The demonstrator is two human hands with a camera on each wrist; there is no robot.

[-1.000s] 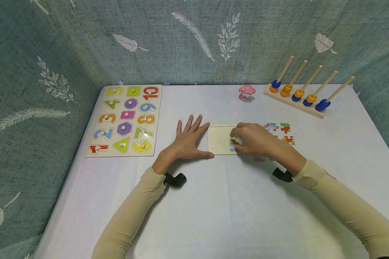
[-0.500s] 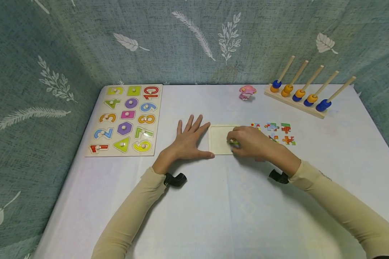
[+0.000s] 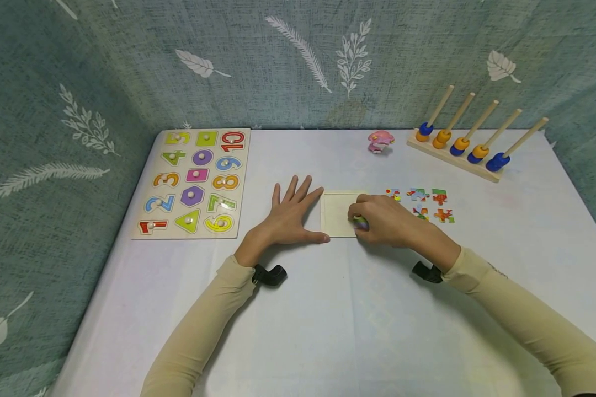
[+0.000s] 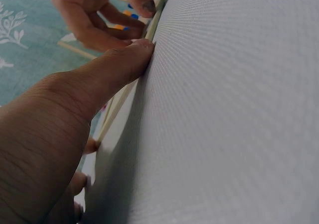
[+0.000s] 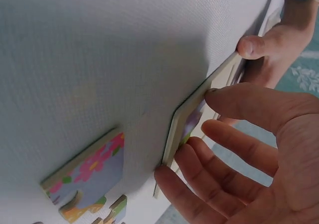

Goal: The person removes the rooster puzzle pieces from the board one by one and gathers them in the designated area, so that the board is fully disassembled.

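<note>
A shallow pale wooden puzzle tray (image 3: 335, 214) lies mid-table. My left hand (image 3: 292, 218) is spread at its left side, with the thumb and index fingertip touching the edge; the left wrist view shows the left thumb (image 4: 117, 64) along the rim. Over the tray's right part, my right hand (image 3: 387, 218) has its fingers and thumb curled about a green and purple jigsaw piece (image 3: 361, 223). Close up in the right wrist view, the purple jigsaw piece (image 5: 193, 122) sits within the tray's corner between thumb and fingers, partly hidden by them.
Several loose jigsaw pieces (image 3: 439, 197) lie right of the tray; a flowered piece (image 5: 97, 167) shows beside it in the right wrist view. A number board (image 3: 193, 187) lies left. At the back stand a pink figurine (image 3: 379, 141) and a peg stacker (image 3: 462, 157) with beads.
My right hand has shifted slightly left and closed in around the piece, which tilted and now shows less. More loose pieces are uncovered behind the hand. My left hand stays put.
</note>
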